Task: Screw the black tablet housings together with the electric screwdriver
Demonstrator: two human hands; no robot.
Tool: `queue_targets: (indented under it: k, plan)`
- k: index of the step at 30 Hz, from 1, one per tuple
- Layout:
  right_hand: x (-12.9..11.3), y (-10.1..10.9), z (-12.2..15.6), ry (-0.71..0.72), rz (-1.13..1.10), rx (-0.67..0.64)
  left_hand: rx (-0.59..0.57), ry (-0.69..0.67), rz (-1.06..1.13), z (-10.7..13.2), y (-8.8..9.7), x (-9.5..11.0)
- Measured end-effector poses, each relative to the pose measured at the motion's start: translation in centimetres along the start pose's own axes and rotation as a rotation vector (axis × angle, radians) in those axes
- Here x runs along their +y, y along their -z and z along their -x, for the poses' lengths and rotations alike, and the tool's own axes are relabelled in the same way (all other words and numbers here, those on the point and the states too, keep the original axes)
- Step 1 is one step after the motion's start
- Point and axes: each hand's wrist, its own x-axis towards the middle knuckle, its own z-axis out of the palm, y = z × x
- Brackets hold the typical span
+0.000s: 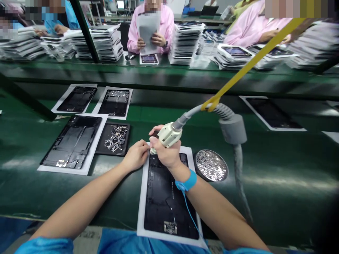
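Note:
My right hand (169,152) is wrapped round a cream-coloured electric screwdriver (171,134), which tilts over the upper left of a black tablet housing (161,197). Its bit is hidden behind the hand. The housing lies with its inside facing up on a white sheet (141,215). At its top left corner, my left hand (136,155) is closed with the fingertips pinched together close to the tool's tip. Whatever those fingers hold cannot be made out. A blue wrist strap (189,180) with a thin cord circles my right wrist.
Right of the housing sits a round dish (212,165) of small shiny pieces. A black tray (112,150) holds small metal parts at left, beside another housing (74,141). The screwdriver's grey cable (237,169) hangs from a yellow strap (254,63). Co-workers sit behind paper stacks (186,44).

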Motion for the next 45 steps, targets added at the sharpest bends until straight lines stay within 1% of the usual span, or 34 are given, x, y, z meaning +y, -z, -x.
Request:
queue_targets:
  k: [4, 9, 13, 16, 17, 19, 22, 24, 26, 28, 30, 32, 34, 35, 41, 45]
  plan:
    - [0.8, -0.2, -0.1, 0.003, 0.022, -0.003, 0.009, 0.001, -0.021, 0.0, -0.4, -0.1]
    - [1.5, 0.0, 0.3, -0.02, 0.079, 0.007, 0.004, 0.017, -0.032, 0.0, -0.4, 0.0]
    - [2.1, -0.4, 0.3, -0.015, 0.097, 0.042, -0.015, 0.043, -0.047, -0.2, -0.1, 0.2]
    - [1.7, -0.1, 0.0, -0.03, 0.06, 0.046, -0.024, 0.032, -0.035, -0.2, 0.3, 0.3]
    - [1.3, 0.4, -0.2, -0.031, 0.038, 0.051, -0.022, 0.024, -0.029, -0.1, 0.5, 0.3]
    - [-0.1, 2.2, -0.3, 0.0, 0.0, 0.092, -0.006, 0.007, -0.026, 0.2, 0.8, 0.1]
    - [-2.8, 6.5, -0.1, 0.095, 0.021, 0.226, 0.044, -0.025, -0.094, 0.0, 0.8, 0.0]
    - [-4.0, 9.6, 0.3, 0.139, 0.106, 0.331, 0.052, -0.053, -0.183, -0.9, 0.5, 0.5]
    - [-4.3, 12.1, 0.7, 0.171, 0.189, 0.402, 0.006, -0.071, -0.267, -2.4, 0.0, 1.4]
    - [-4.0, 13.7, 0.8, 0.179, 0.242, 0.438, -0.074, -0.049, -0.339, -4.2, -0.6, 2.5]
    - [-3.5, 14.4, 0.7, 0.163, 0.253, 0.447, -0.169, -0.001, -0.388, -5.9, -1.2, 3.5]
    - [-3.0, 14.5, 0.5, 0.136, 0.241, 0.443, -0.287, 0.015, -0.383, -7.2, -1.6, 3.9]
    - [-2.8, 14.4, 0.3, 0.112, 0.232, 0.432, -0.37, -0.01, -0.328, -8.1, -1.8, 3.8]
    - [-2.8, 14.3, 0.3, 0.1, 0.229, 0.425, -0.381, -0.018, -0.298, -8.5, -1.9, 3.6]
    - [-2.2, 14.3, 0.1, 0.073, 0.206, 0.385, -0.251, 0.07, -0.263, -11.1, -2.4, 1.6]
    - [-1.8, 14.4, 0.0, 0.062, 0.227, 0.387, -0.217, 0.066, -0.248, -11.8, -2.8, 1.1]
